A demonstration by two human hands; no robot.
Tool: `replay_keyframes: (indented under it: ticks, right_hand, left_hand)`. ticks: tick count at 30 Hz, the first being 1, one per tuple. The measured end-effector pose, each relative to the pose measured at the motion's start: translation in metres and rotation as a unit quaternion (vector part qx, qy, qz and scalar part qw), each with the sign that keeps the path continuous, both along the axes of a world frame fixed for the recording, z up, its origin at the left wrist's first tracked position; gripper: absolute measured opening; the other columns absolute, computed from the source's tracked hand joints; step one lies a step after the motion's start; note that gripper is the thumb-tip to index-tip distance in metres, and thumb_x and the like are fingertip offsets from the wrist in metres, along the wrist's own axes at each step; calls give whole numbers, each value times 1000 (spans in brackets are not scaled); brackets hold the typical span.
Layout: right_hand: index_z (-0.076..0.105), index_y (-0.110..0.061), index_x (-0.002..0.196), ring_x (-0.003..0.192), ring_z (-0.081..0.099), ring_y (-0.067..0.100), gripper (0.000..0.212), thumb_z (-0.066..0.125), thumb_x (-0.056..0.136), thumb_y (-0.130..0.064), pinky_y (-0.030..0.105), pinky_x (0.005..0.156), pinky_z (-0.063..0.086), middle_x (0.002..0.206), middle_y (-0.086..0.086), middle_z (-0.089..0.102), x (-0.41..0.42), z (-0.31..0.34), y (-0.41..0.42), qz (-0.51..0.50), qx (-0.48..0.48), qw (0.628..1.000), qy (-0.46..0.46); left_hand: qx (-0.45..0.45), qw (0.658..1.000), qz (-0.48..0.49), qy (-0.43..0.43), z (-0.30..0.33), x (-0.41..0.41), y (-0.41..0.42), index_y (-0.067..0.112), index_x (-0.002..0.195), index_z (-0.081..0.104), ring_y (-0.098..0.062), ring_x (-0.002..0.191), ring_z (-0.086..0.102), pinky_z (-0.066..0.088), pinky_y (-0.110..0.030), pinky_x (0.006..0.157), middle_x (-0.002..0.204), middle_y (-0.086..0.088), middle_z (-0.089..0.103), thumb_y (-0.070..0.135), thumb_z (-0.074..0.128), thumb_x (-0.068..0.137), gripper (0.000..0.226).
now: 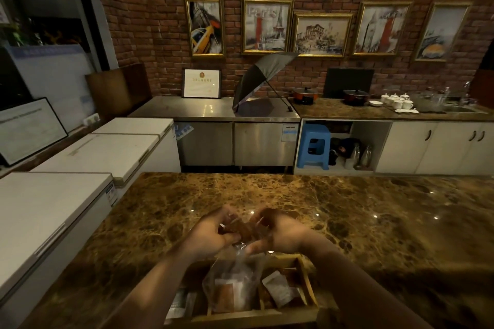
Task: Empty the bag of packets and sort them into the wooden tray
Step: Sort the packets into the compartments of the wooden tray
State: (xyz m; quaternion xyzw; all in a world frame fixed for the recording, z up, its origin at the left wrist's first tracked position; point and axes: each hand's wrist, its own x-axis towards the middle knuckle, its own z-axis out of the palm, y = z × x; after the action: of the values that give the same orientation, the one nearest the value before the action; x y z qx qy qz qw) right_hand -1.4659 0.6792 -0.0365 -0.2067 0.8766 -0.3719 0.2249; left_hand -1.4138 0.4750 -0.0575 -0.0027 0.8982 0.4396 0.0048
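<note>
A clear plastic bag (235, 278) with brown and white packets inside hangs above the wooden tray (304, 275) at the near edge of the counter. My left hand (211, 232) and my right hand (278, 232) both grip the bag's top, close together, with brown packets (243, 230) bunched between the fingers. The tray has compartments. A white packet (278, 288) lies tilted in its right compartment and another pale packet (179, 302) lies at its left side. The bag hides the tray's middle.
The tray stands on a brown marble counter (347, 216). White chest freezers (53, 211) run along the left. Across the aisle are a steel counter (213, 109) with an open umbrella (262, 75), a blue stool (314, 145) and cabinets.
</note>
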Motion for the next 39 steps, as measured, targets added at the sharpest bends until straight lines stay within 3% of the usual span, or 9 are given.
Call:
replay_keyframes:
  ticks: [4, 8, 11, 16, 20, 24, 29, 33, 39]
  right_hand:
    - [59, -43, 109, 97, 61, 8, 48, 88, 73, -28, 24, 74, 55, 108, -14, 62, 1, -5, -2, -4, 4, 1000, 2]
    - [61, -39, 96, 89, 66, 5, 28, 79, 83, -22, 24, 68, 57, 98, -12, 69, 0, 1, -6, -23, -18, 999, 43]
    - [61, -35, 92, 92, 71, 15, 30, 78, 83, -12, 36, 83, 62, 99, -4, 71, -4, 15, -9, -29, -54, 997, 55]
    - [64, -26, 110, 90, 66, 11, 32, 81, 83, -21, 22, 67, 54, 100, -7, 67, -8, 26, -11, -32, -65, 993, 93]
    - [64, -25, 109, 92, 66, 15, 24, 76, 88, -22, 31, 75, 58, 101, -4, 65, -7, 26, -11, -43, -75, 992, 92]
    - [65, -25, 103, 88, 65, 13, 20, 75, 87, -20, 27, 72, 57, 98, -5, 65, -10, 37, -8, -34, -84, 990, 111]
    - [63, -34, 93, 86, 66, 11, 18, 74, 85, -21, 22, 71, 52, 93, -4, 68, -17, 63, 0, -35, -107, 982, 153]
    - [66, -31, 96, 79, 70, 9, 15, 76, 85, -26, 18, 61, 52, 92, -4, 71, -22, 72, 18, -42, -83, 986, 139]
    - [65, -34, 97, 84, 65, 5, 19, 77, 84, -30, 17, 60, 48, 95, -10, 68, -21, 55, 49, -69, 0, 990, 125]
  left_hand:
    - [11, 1000, 7, 4, -4, 1, -2, 42, 93, 55, -9, 93, 65, 53, -22, 71, 103, 9, 67, 19, 75, 86, 32]
    - [24, 999, 20, 26, 2, -2, -1, 34, 91, 56, -15, 90, 64, 55, -32, 76, 95, 7, 66, 11, 75, 85, 30]
    - [35, 998, 21, 54, 15, -8, -4, 28, 90, 56, -18, 82, 62, 56, -40, 75, 88, 2, 64, 4, 73, 85, 30]
    - [36, 996, 38, 77, 27, -15, -3, 30, 91, 55, -19, 76, 64, 59, -46, 74, 87, 1, 66, 10, 76, 84, 30]
    - [57, 995, 46, 62, 26, -15, -2, 30, 92, 57, -26, 86, 71, 63, -48, 72, 95, -3, 69, 12, 77, 84, 28]
    - [59, 995, 35, 72, 38, -17, 1, 34, 86, 54, -21, 79, 71, 63, -34, 61, 97, -4, 68, 9, 75, 86, 33]
    - [74, 990, 36, 113, 65, -24, 11, 29, 95, 57, -29, 76, 72, 63, -45, 61, 98, -4, 69, 18, 79, 83, 28]
    - [97, 991, 18, 85, 70, -29, 27, 28, 95, 57, -16, 64, 71, 60, -30, 53, 101, -4, 70, 22, 81, 82, 27]
    - [115, 992, 16, 50, 38, -30, 63, 24, 95, 58, -33, 84, 73, 63, -52, 68, 102, -6, 69, 20, 78, 84, 24]
